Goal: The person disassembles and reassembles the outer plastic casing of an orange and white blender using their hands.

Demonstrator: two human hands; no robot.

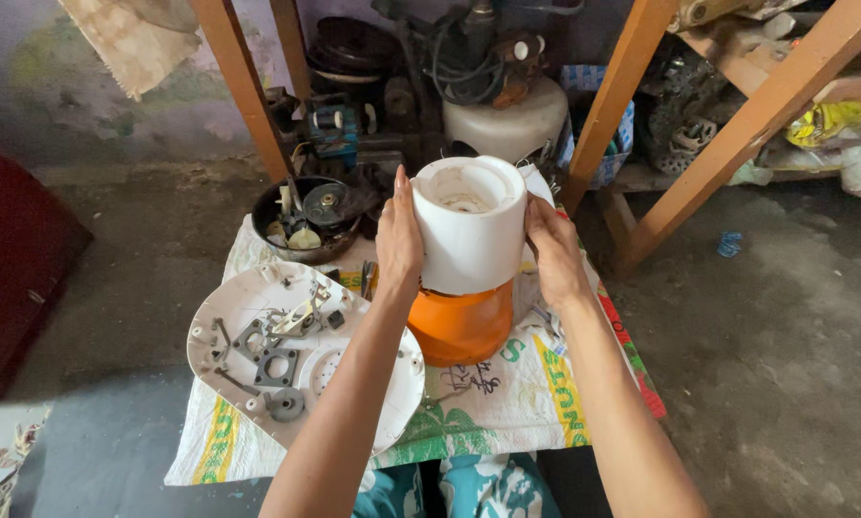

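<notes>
Head view: both hands, left hand at nine o'clock, right hand at three, clasp the white housing above its orange base. Each grip presses its smooth, rigid, probably slippery plastic sides.

orange base: top hidden by white housing
white tray: partly covered by left forearm
bowl parts: too small to tell

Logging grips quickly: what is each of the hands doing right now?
Left hand: closed on the white and orange appliance body.
Right hand: closed on its other side.
</notes>
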